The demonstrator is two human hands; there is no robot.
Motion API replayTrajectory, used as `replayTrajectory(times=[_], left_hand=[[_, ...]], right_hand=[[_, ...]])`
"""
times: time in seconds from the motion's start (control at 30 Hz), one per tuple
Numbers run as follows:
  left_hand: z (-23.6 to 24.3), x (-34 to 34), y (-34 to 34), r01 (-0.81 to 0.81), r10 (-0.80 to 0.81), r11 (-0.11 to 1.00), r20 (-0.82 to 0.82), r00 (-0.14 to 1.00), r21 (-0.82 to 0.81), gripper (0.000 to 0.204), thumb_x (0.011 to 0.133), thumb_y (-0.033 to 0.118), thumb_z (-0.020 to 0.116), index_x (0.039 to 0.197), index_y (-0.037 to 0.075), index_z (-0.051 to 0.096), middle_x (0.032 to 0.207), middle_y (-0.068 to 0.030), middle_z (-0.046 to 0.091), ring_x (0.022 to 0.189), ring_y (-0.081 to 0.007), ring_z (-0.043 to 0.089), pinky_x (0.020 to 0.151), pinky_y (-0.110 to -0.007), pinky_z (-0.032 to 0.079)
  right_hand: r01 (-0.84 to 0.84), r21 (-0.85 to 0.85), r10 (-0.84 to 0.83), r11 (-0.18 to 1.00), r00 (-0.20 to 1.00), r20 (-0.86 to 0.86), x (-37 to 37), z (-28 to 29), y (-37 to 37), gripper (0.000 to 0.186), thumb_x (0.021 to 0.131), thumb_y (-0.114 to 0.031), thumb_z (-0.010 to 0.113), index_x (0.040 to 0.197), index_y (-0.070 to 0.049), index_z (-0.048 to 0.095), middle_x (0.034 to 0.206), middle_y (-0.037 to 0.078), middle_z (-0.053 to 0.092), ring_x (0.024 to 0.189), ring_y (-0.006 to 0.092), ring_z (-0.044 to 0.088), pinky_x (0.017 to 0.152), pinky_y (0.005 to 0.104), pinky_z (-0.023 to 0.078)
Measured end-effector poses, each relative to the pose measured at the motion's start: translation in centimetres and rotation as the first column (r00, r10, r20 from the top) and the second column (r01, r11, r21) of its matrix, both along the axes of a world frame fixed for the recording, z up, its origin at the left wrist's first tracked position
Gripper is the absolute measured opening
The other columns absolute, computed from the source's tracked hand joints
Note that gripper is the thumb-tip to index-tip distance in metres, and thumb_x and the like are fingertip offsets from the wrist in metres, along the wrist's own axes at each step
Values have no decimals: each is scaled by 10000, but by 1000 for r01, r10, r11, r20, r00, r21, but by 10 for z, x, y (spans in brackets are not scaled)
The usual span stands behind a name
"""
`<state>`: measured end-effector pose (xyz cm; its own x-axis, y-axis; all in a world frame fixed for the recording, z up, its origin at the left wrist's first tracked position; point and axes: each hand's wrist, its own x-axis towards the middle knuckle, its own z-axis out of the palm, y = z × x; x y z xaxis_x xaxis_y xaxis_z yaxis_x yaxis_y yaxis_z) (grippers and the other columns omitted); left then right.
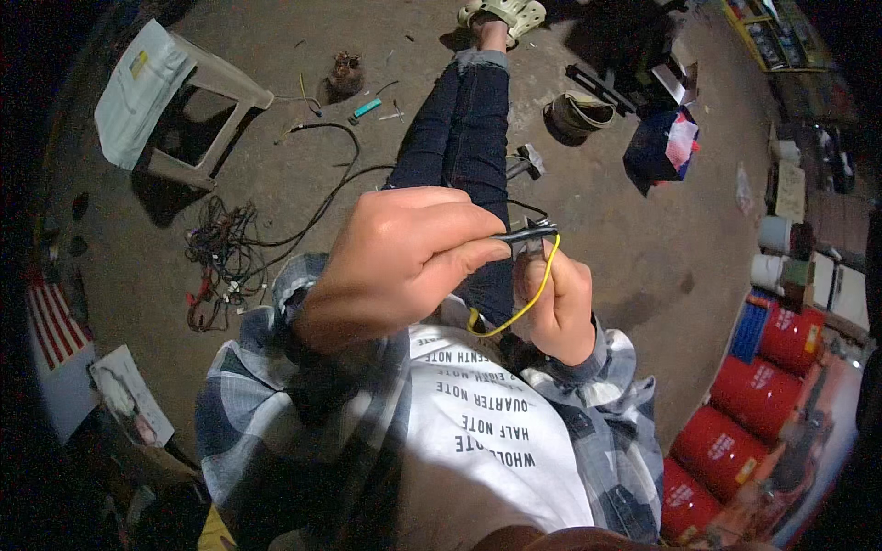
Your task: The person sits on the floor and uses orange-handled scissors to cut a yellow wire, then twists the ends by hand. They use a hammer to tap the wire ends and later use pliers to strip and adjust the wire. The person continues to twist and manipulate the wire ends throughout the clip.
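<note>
My left hand [404,253] pinches a black cable [542,233] between thumb and forefinger in front of my chest. From the cable's end a thin yellow wire [543,286] bends down and curves back below the hands. My right hand [562,308] is closed with the thumb up, gripping a small grey metal tool [530,248] whose upper part meets the cable. The fingers hide most of this tool, so I cannot tell its kind. More black cable runs behind my left hand toward the floor at the left.
A tangle of wires [230,248] lies on the floor at left, near a plastic stool [220,101]. A hammer [527,163] rests beside my outstretched legs [450,129]. Further off are a teal-handled object [366,109] and a round container [579,118]. Red drums [726,450] line the right.
</note>
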<state>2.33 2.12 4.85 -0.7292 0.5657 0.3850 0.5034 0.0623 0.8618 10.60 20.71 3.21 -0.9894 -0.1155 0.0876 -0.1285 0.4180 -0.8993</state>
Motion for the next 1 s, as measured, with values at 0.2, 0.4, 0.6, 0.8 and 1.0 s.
replayTrajectory(times=[0.2, 0.4, 0.6, 0.8, 1.0], left_hand=[[2, 8, 5, -85, 86, 996, -42, 995, 31, 128, 735, 30, 680, 834, -34, 629, 642, -131, 559, 542, -253, 542, 489, -323, 405], [-2, 16, 13, -166, 169, 984, -31, 985, 65, 128, 748, 38, 676, 831, -45, 626, 638, -133, 555, 530, -242, 533, 487, -306, 398], [-3, -1, -2, 2, -2, 1000, 49, 999, 6, 107, 751, 34, 670, 826, -33, 635, 669, -137, 583, 567, -251, 558, 528, -316, 421], [-6, 12, 9, -150, 151, 989, -48, 987, 7, 124, 751, 43, 678, 843, -26, 632, 647, -125, 560, 549, -251, 540, 500, -311, 406], [-11, 13, 12, -162, 161, 985, 27, 987, 54, 132, 757, 52, 673, 856, -28, 637, 658, -130, 573, 566, -242, 555, 513, -313, 413]], right_hand=[[98, -87, -95, 991, 995, 36, 7, -13, -7, 216, 938, -120, 415, 1005, 17, 567, 604, 96, 528, 511, 184, 546, 490, 293, 419], [174, -182, -166, 968, 984, 61, 9, -11, -20, 215, 935, -115, 424, 1016, 34, 557, 592, 72, 509, 508, 134, 511, 480, 274, 404], [36, -2, -36, 999, 996, 76, 2, -3, -4, 196, 915, -65, 422, 1028, 23, 556, 604, 128, 536, 523, 243, 582, 494, 322, 437], [123, -128, -113, 984, 990, 84, 4, -12, -10, 352, 984, -287, 373, 865, 15, 508, 594, -21, 440, 494, 54, 393, 456, 214, 316], [149, -166, -134, 975, 986, 100, 3, -10, -13, 366, 981, -315, 390, 844, 3, 508, 582, -17, 440, 488, 58, 402, 449, 220, 310]])
